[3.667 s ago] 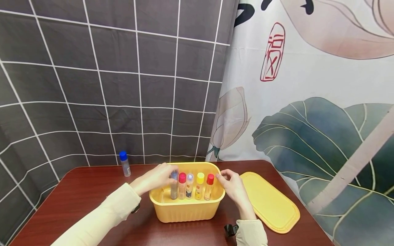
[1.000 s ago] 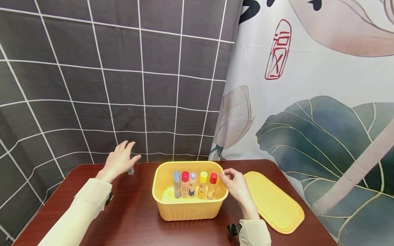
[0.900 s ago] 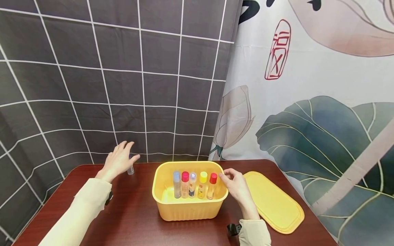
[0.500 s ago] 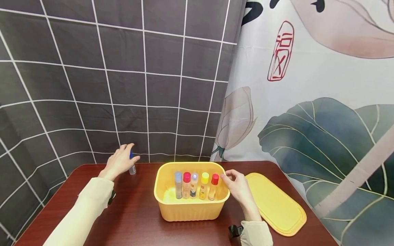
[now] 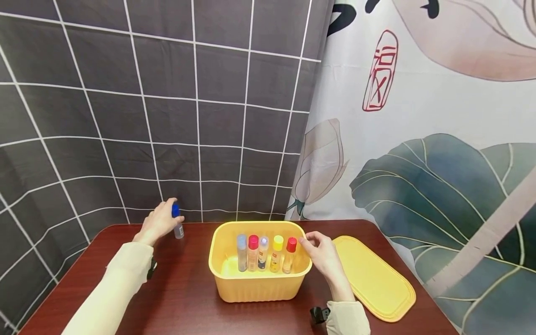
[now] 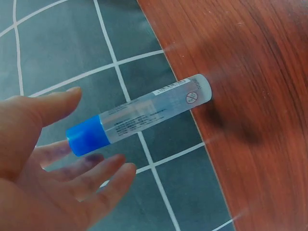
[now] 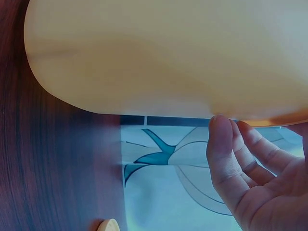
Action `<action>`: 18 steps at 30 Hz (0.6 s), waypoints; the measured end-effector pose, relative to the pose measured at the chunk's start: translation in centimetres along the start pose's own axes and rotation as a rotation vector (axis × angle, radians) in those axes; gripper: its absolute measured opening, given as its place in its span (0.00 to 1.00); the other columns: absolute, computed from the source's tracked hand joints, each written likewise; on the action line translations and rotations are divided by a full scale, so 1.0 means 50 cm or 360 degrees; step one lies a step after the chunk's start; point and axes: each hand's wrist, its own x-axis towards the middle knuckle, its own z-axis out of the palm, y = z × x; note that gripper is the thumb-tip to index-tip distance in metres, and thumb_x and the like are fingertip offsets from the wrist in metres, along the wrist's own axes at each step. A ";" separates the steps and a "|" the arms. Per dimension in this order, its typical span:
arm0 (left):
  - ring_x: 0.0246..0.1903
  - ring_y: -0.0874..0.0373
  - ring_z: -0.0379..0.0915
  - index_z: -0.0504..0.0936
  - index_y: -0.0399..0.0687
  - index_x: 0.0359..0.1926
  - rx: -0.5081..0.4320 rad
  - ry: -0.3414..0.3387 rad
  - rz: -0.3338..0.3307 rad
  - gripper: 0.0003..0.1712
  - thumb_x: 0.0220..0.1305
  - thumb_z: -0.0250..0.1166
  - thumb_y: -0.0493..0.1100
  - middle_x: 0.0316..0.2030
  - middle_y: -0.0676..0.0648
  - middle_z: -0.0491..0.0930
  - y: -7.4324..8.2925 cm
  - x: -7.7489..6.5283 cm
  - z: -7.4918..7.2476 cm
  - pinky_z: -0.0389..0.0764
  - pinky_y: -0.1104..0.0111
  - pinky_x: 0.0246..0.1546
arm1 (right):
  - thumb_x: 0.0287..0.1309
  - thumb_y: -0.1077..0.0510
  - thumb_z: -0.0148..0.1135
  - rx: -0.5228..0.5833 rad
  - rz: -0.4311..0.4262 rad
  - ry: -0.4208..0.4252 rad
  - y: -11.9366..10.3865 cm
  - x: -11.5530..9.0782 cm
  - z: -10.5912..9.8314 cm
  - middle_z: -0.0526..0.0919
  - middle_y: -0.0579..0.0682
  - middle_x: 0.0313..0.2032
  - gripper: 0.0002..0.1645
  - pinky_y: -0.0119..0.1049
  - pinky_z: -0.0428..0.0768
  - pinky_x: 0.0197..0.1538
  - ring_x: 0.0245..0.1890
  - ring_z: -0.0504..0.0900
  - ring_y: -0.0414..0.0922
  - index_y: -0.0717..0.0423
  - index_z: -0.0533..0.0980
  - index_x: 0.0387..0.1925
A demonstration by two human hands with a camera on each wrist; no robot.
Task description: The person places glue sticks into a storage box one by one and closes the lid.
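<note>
My left hand point(image 5: 158, 223) reaches round a slim clear bottle with a blue cap point(image 6: 144, 115), standing upright near the table's back edge. In the left wrist view the thumb is on one side of the cap and the fingers on the other, with a gap between thumb and cap. My right hand point(image 5: 322, 253) pinches the right rim of a yellow plastic box point(image 5: 257, 288); the right wrist view has thumb and fingertips point(image 7: 221, 137) at that rim. Inside the box several similar bottles stand in a row, with grey-blue, red, pale, yellow point(image 5: 277, 253) and red caps.
A flat yellow lid point(image 5: 374, 279) lies on the dark red-brown table point(image 5: 180, 298), to the right of the box. Behind the table hang a grey gridded curtain point(image 5: 167, 121) and a white floral one point(image 5: 418, 116).
My left hand has gone from the grey-blue-capped bottle in the box to the blue-capped bottle at the back left, its fingers lately drawing in around the cap. My right hand stays at the rim.
</note>
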 end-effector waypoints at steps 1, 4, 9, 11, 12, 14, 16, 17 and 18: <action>0.51 0.25 0.69 0.59 0.33 0.67 -0.0012 0.0008 -0.0009 0.39 0.63 0.65 0.45 0.56 0.24 0.67 -0.001 0.001 0.001 0.70 0.36 0.48 | 0.62 0.56 0.66 -0.0002 -0.0001 0.0002 0.000 0.000 -0.001 0.78 0.51 0.28 0.13 0.35 0.78 0.34 0.29 0.75 0.46 0.63 0.80 0.41; 0.50 0.25 0.70 0.60 0.33 0.66 -0.0045 0.0047 -0.0038 0.38 0.62 0.65 0.44 0.56 0.24 0.69 -0.005 0.001 0.005 0.72 0.36 0.46 | 0.62 0.55 0.66 -0.0010 0.0002 0.0002 0.000 0.000 -0.003 0.78 0.51 0.29 0.14 0.35 0.79 0.34 0.30 0.76 0.46 0.62 0.80 0.41; 0.49 0.26 0.71 0.62 0.34 0.65 -0.0109 0.0069 -0.0114 0.35 0.63 0.65 0.46 0.55 0.24 0.70 -0.014 0.000 0.010 0.73 0.37 0.46 | 0.62 0.55 0.66 -0.0007 0.0005 -0.0010 -0.001 0.000 -0.002 0.78 0.51 0.28 0.14 0.34 0.78 0.33 0.29 0.75 0.46 0.62 0.80 0.42; 0.48 0.26 0.72 0.64 0.34 0.64 -0.0129 0.0070 -0.0134 0.34 0.64 0.64 0.46 0.54 0.24 0.71 -0.017 0.000 0.013 0.73 0.37 0.45 | 0.62 0.55 0.66 -0.0004 0.0004 -0.0008 -0.002 0.000 -0.001 0.78 0.51 0.28 0.13 0.34 0.77 0.32 0.29 0.75 0.46 0.62 0.80 0.42; 0.47 0.27 0.73 0.64 0.34 0.64 -0.0136 0.0073 -0.0140 0.33 0.64 0.64 0.46 0.53 0.24 0.72 -0.018 0.000 0.014 0.74 0.38 0.45 | 0.62 0.55 0.66 -0.0003 0.0005 -0.0007 -0.002 0.000 -0.001 0.78 0.51 0.28 0.13 0.34 0.77 0.32 0.29 0.75 0.46 0.62 0.80 0.42; 0.46 0.27 0.74 0.66 0.34 0.62 -0.0146 0.0089 -0.0146 0.31 0.64 0.64 0.46 0.51 0.24 0.73 -0.020 0.000 0.016 0.75 0.39 0.44 | 0.62 0.55 0.66 -0.0003 0.0011 -0.0005 -0.002 0.000 0.000 0.78 0.51 0.28 0.13 0.34 0.78 0.32 0.29 0.75 0.46 0.62 0.80 0.42; 0.45 0.27 0.75 0.67 0.34 0.61 -0.0152 0.0108 -0.0143 0.30 0.65 0.63 0.46 0.50 0.24 0.74 -0.022 -0.001 0.017 0.75 0.39 0.43 | 0.62 0.55 0.65 -0.0001 0.0019 -0.0008 -0.002 -0.001 0.000 0.78 0.51 0.28 0.13 0.34 0.78 0.33 0.29 0.75 0.46 0.62 0.80 0.42; 0.44 0.27 0.75 0.68 0.33 0.60 -0.0156 0.0118 -0.0143 0.30 0.65 0.63 0.46 0.49 0.24 0.75 -0.023 -0.001 0.017 0.75 0.39 0.43 | 0.62 0.55 0.65 0.0003 0.0025 -0.0008 -0.003 -0.001 0.001 0.78 0.51 0.28 0.13 0.34 0.78 0.33 0.29 0.75 0.46 0.62 0.80 0.42; 0.44 0.27 0.75 0.68 0.33 0.60 -0.0157 0.0132 -0.0144 0.29 0.65 0.63 0.47 0.49 0.24 0.75 -0.024 -0.001 0.017 0.75 0.40 0.43 | 0.62 0.55 0.65 0.0005 0.0027 -0.0010 -0.003 -0.001 0.001 0.78 0.51 0.28 0.13 0.34 0.78 0.33 0.29 0.75 0.46 0.61 0.80 0.42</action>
